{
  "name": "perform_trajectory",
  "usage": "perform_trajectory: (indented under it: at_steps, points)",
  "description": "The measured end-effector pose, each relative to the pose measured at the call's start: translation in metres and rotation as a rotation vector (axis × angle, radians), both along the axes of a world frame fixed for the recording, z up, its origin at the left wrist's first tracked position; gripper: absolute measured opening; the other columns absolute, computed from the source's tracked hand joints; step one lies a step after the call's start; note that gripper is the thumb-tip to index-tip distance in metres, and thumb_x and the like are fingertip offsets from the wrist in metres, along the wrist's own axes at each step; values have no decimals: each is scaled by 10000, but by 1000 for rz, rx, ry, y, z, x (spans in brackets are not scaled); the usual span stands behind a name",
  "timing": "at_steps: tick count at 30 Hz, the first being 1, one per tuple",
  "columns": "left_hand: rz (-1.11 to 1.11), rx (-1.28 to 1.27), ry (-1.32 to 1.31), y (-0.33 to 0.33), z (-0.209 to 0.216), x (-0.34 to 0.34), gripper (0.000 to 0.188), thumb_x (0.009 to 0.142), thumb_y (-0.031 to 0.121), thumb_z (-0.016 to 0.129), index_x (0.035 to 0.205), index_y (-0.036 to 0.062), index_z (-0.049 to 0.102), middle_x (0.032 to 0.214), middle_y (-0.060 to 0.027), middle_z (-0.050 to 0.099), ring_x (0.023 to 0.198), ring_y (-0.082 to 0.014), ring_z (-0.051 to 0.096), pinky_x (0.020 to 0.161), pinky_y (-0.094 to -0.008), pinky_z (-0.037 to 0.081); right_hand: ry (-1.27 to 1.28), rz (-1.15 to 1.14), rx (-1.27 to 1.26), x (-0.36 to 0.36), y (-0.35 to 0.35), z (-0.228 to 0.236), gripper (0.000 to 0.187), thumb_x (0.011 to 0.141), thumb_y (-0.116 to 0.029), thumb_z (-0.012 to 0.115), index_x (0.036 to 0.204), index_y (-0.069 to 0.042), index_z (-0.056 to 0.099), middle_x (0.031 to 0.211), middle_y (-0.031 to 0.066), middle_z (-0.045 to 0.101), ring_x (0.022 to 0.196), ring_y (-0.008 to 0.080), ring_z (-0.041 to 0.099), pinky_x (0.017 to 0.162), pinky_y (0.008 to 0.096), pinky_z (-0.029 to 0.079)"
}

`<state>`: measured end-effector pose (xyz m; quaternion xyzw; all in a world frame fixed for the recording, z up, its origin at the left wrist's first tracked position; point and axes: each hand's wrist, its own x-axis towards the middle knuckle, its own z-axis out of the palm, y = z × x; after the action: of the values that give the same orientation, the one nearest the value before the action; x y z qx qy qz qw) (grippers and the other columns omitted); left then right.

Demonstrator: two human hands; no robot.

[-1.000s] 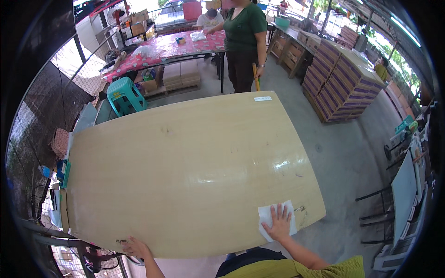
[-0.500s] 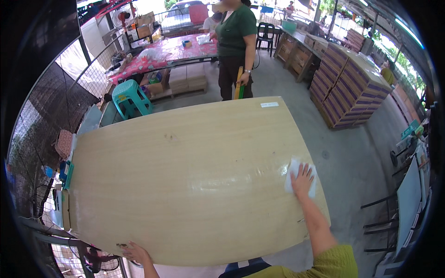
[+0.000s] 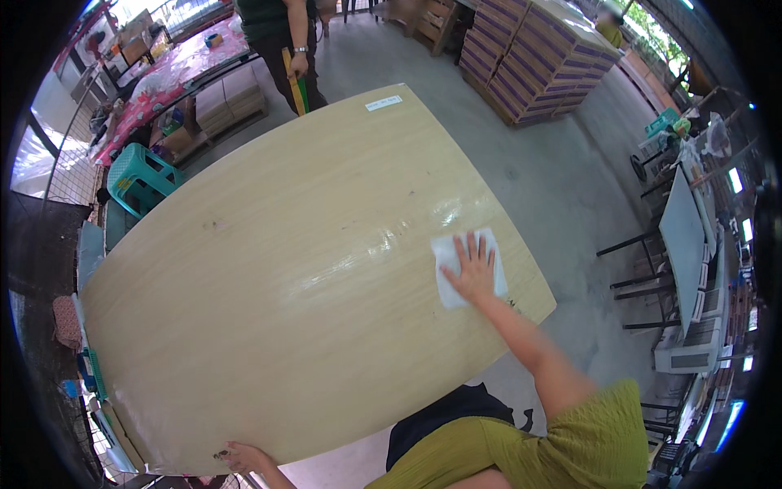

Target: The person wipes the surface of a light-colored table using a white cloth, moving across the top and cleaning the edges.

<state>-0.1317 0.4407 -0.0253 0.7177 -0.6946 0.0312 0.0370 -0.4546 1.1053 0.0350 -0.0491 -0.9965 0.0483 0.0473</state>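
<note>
Big pale wood-grain tabletop [image 3: 269, 293] filled most of the view, glossy, with a wet-looking sheen just left of the cloth. Past its far edge stood another person [image 3: 281, 33] holding a yellow and green stick-like tool; a pink-covered table [image 3: 183, 69] was behind them and stacked purple-banded cartons [image 3: 542, 57] to the far right. A teal plastic stool [image 3: 138, 175] sat off the far-left edge.

Right hand [image 3: 472, 269] lay flat on a white cloth [image 3: 468, 265], fingers spread apart, palm pressing down, not clenched around it. The cloth was on the right part of the tabletop, near the right edge. Compared with a second earlier it had travelled from the near-right corner up along the right side, and now sat slightly inward from half a second ago; so the wipe stroke was running up that edge, and the shiny patch beside it was probably freshly wiped surface. Most of the left and middle looked not yet covered.

Left hand [image 3: 244, 458] gripped the near-left edge of the tabletop, fingers curled over it, same spot as before, likely steadying it.
</note>
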Motion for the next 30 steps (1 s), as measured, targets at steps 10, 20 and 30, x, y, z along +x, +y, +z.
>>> perform_trajectory:
  at_steps: [10,20,30]
  points:
    - [-48,-106,-16,-16,-10,-6,809,974,661,207,1525,69,187,1467,-342,281,1334,-504,340,1031,-603,350,74,-97,24,-81,25,-13,774,913,-565,489,1518,-126,286,1574,178,236,1433,440,209,1103,655,204]
    - [41,-24,31,12,3,-16,819,953,677,272,1533,103,187,1507,-305,265,1393,-494,244,1063,-604,321,-121,-66,-9,103,-15,17,871,872,-555,565,1543,-119,220,1602,192,135,1448,478,118,1140,623,126]
    - [79,79,281,17,41,-53,782,945,445,506,1539,87,144,1582,-205,162,1451,-399,156,1123,-533,297,-117,-387,219,-94,66,-15,803,929,-602,449,1532,-108,256,1586,149,238,1448,406,206,1152,571,148]
